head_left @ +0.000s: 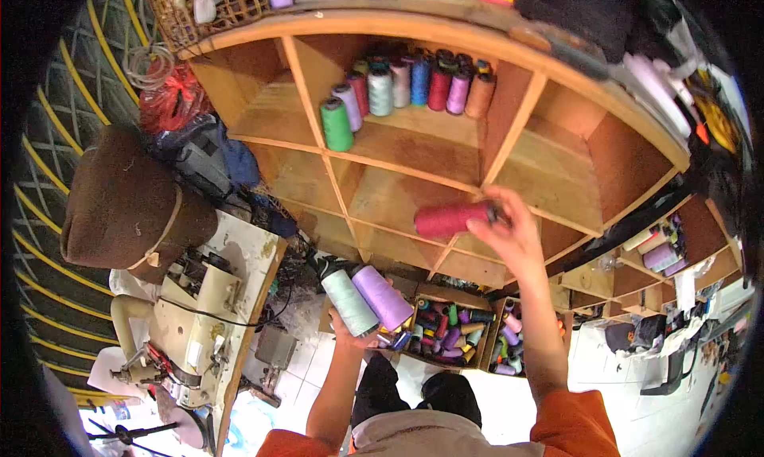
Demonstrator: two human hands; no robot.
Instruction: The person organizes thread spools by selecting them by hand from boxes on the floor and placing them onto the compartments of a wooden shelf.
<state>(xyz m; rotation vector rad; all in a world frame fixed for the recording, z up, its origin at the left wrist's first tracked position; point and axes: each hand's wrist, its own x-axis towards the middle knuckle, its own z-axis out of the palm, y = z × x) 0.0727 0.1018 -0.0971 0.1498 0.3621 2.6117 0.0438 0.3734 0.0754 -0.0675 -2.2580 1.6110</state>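
A crimson thread spool (450, 220) lies sideways in my right hand (508, 226), gripped at its dark end in front of the wooden shelf. Lower down, my left hand (350, 330) is closed around a pale mint thread spool (348, 302) and a purple thread spool (383, 297), held side by side and tilted. Some of the left fingers are hidden behind them. In the shelf's upper middle compartment stand several thread spools, among them a green spool (337, 126) at the front left and an orange-brown spool (480, 95) at the right.
Below the shelf are boxes (485, 360) of mixed small spools. A sewing machine (199, 322) sits on a table at left, beside a brown fabric-covered bundle (127, 194). A wicker basket (215, 15) rests on the shelf top. More spools (664, 254) stand in a unit at right.
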